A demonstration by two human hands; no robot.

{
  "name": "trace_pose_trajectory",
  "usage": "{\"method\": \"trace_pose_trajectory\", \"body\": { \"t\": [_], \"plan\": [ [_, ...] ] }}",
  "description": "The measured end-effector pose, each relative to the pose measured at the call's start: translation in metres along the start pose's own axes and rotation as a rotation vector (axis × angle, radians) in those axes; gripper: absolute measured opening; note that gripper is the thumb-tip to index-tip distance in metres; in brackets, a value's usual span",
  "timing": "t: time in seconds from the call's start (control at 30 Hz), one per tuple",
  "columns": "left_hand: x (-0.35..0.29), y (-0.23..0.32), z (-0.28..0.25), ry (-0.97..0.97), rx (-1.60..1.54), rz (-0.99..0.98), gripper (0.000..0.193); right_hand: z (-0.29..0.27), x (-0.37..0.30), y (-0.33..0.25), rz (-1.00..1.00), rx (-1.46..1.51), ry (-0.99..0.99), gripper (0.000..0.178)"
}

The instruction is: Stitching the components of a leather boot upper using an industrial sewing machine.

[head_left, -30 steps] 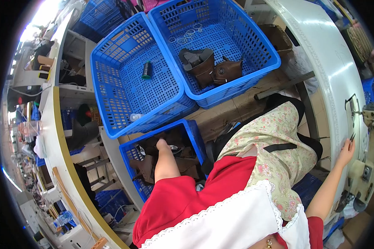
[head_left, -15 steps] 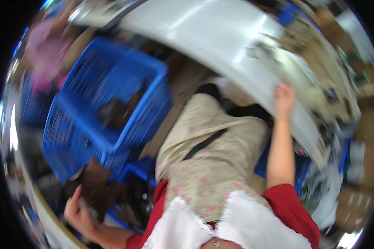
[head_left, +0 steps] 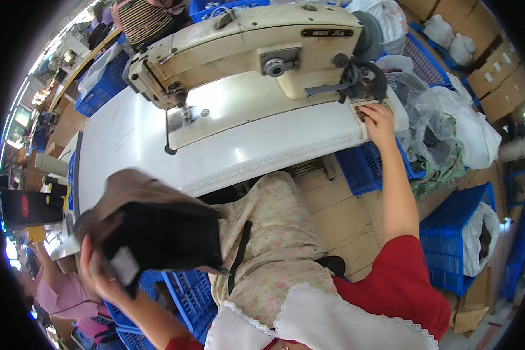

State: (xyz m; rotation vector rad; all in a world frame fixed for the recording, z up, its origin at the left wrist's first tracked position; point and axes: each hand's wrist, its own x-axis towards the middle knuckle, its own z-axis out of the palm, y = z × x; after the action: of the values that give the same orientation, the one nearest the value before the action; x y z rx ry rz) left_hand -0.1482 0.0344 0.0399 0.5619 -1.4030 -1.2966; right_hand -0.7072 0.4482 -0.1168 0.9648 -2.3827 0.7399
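My left hand [head_left: 102,274] is closed on the near-left edge of a brown and black sewn fabric piece [head_left: 163,233], lifted over my lap and the table's front edge. The piece is slightly blurred, with a brown outside, a black lining and a small pale patch beside my fingers. At the right end of the white table [head_left: 227,160], my right hand [head_left: 379,121] reaches with bent fingers into a small recess [head_left: 360,112] below the handwheel side of a cream sewing machine [head_left: 245,52]. What those fingertips hold is hidden. The machine's needle area [head_left: 185,111] stands away from both hands.
Blue crates [head_left: 186,294] stand by my left forearm, and another blue crate [head_left: 449,251] is on the floor at right. Plastic bags [head_left: 437,128] crowd the table's right end. A person in pink [head_left: 64,291] is at lower left; another in stripes [head_left: 143,20] is beyond the machine.
The view has swung from the crates toward the sewing machine. My left hand, bare beside brown pieces before, now holds the fabric piece up. My right hand has reached the recess.
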Motion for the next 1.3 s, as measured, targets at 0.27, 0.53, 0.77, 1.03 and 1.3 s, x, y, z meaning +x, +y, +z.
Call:
{"method": "trace_pose_trajectory", "body": {
  "t": [0.27,0.53,0.77,1.03,1.3],
  "plan": [
    [0.013,-0.059,0.104,-0.177,-0.331,-0.386,0.026,-0.01,0.002,-0.089,-0.006,0.187,0.028,0.043],
    [0.001,-0.028,0.181,-0.773,-0.183,-0.739,0.021,0.004,0.03,-0.284,0.111,1.418,-1.236,0.027],
    [-0.014,-0.015,0.191,-0.972,0.082,-0.571,0.02,0.023,-0.02,-0.308,-0.184,1.325,-1.734,0.035],
    [-0.036,-0.05,0.212,-1.283,-0.065,-0.572,0.021,0.042,-0.073,-0.366,-0.312,1.421,-1.752,0.045],
    [-0.017,-0.055,0.176,-1.211,0.212,-0.367,0.04,0.051,-0.092,-0.345,-0.335,1.402,-1.818,0.04]
  ]
}}
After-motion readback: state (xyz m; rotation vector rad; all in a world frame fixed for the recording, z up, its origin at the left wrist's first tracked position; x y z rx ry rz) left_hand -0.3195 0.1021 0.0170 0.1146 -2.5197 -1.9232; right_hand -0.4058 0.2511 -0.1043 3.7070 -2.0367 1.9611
